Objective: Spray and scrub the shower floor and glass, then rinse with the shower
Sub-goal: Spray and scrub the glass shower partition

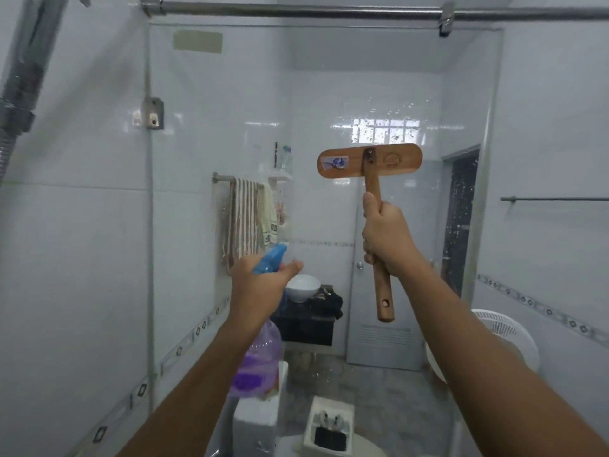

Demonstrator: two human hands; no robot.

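The shower's glass panel stands in front of me, with water drops on its upper right part. My left hand grips a spray bottle with purple liquid; its blue nozzle points at the glass. My right hand grips the wooden handle of a scrub brush. The brush is held upright, its wide wooden head raised against or close to the glass. The shower floor is out of sight.
A chrome rail runs along the top of the glass. A shower hose and holder hang at the upper left. Behind the glass are a towel on a bar, a white basin, a door, a white fan and a toilet.
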